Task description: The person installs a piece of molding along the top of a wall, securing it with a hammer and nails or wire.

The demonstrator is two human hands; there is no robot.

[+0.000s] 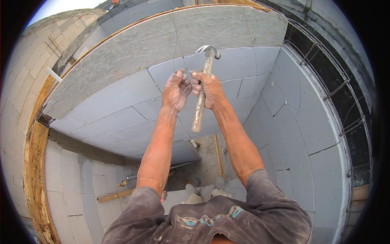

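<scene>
In front of the wall, both hands are raised close together. My left hand (177, 91) is closed, thumb and forefinger pinched at the lower end of a thin wire (174, 59) that hangs from the concrete beam (162, 38). My right hand (210, 90) is wrapped round the wooden handle of a claw hammer (198, 114), its head up and its handle end down. Between the right thumb and forefinger a small thin metal piece (188, 70), like a nail, points toward the left fingertips. Light grey blocks (113, 91) stand behind the hands.
On the right runs a steel rebar cage (335, 89) along the block wall (292, 122). A wooden board (37, 179) edges the left wall. Far below, timber pieces (115, 196) and long strips (218, 154) lie about the floor. Another wire (252, 36) hangs over the beam's face.
</scene>
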